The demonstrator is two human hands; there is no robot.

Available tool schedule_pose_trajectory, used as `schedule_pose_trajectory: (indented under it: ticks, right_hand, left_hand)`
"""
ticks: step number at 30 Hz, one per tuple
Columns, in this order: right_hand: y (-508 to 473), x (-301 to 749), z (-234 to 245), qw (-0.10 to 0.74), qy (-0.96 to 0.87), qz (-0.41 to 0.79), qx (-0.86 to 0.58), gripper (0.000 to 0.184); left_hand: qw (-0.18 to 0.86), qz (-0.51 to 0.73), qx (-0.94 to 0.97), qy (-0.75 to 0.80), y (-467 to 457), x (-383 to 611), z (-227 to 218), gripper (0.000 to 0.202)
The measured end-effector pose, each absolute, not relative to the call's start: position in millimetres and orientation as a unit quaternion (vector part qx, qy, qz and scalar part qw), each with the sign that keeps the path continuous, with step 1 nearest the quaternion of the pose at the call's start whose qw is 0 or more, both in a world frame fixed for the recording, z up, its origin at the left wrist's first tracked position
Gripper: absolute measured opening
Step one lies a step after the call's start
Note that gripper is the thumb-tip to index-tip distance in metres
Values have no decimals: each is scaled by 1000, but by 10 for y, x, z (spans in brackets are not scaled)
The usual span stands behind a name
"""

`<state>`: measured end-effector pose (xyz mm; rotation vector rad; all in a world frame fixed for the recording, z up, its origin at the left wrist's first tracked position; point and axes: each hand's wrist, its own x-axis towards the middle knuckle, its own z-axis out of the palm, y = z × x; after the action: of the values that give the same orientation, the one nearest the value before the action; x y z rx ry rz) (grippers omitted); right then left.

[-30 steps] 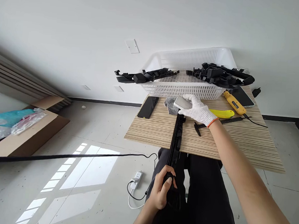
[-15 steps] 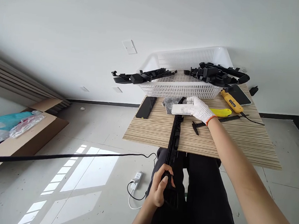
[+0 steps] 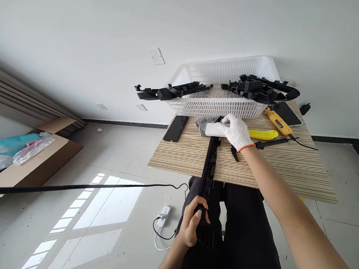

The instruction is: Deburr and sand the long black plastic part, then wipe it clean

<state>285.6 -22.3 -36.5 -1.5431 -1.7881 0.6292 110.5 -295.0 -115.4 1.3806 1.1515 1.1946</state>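
My left hand point(image 3: 193, 225) is bare and closed round the near end of a long black plastic part point(image 3: 208, 170) that runs from my lap up onto the striped wooden table point(image 3: 289, 169). My right hand point(image 3: 236, 132), in a white knit glove, grips a flat whitish block point(image 3: 213, 130) and presses it across the far end of that black part. A grey speckled pad point(image 3: 203, 123) lies just behind the block.
A white mesh basket point(image 3: 219, 106) at the table's back holds black plastic parts point(image 3: 262, 89), one point(image 3: 170, 92) sticking out left. A black phone point(image 3: 176, 128), yellow knife point(image 3: 265, 135), yellow tool point(image 3: 277, 122), tablet point(image 3: 290, 112) and black caliper point(image 3: 262, 145) lie around. Cardboard and bags point(image 3: 18, 147), a cable and a power strip point(image 3: 163, 222) are on the floor.
My right hand has tipped the whitish block from tilted to flat and lowered it onto the far end of the black part. My left hand kept its grip.
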Motion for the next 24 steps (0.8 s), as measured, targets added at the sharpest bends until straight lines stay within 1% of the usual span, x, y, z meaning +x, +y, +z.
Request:
schedule_pose_trajectory:
  ticks: [2, 4, 6, 7, 10, 11, 13, 15, 17, 20, 22, 24]
  right_hand:
    - [-220, 2869, -361, 306, -693, 261, -598, 32]
    - [-208, 2892, -361, 275, -710, 287, -581, 30]
    - [-191, 2916, -369, 269, -718, 320, -556, 28]
    - [-183, 2927, -376, 272, -720, 340, -541, 32]
    - [-163, 2949, -405, 266, -709, 391, -523, 67]
    - [-160, 2955, -414, 265, -701, 399, -528, 76]
    - [-158, 2962, -425, 278, -688, 406, -533, 82]
    - [-160, 2962, -416, 294, -682, 415, -525, 79]
    - [-162, 2946, -391, 291, -661, 446, -530, 74]
    - [-157, 2888, -356, 270, -611, 500, -551, 57]
    - [-151, 2845, -353, 268, -604, 511, -551, 47]
    - [-152, 2817, -364, 270, -607, 501, -554, 51]
  left_hand:
    - [469, 490, 569, 464, -2946, 1105, -1153, 36]
    - [466, 493, 573, 459, -2944, 1104, -1159, 36]
    - [464, 497, 574, 457, -2941, 1103, -1169, 35]
    - [464, 498, 574, 456, -2939, 1101, -1175, 35]
    - [467, 497, 572, 457, -2936, 1096, -1185, 34]
    - [468, 496, 571, 457, -2937, 1094, -1187, 34]
    - [468, 497, 570, 457, -2941, 1090, -1189, 34]
    - [467, 499, 571, 456, -2945, 1088, -1190, 34]
    - [467, 499, 572, 454, -2947, 1087, -1190, 34]
    - [469, 497, 572, 454, -2942, 1089, -1187, 33]
    - [469, 498, 573, 452, -2938, 1093, -1180, 33]
    - [467, 500, 573, 451, -2935, 1099, -1171, 33]
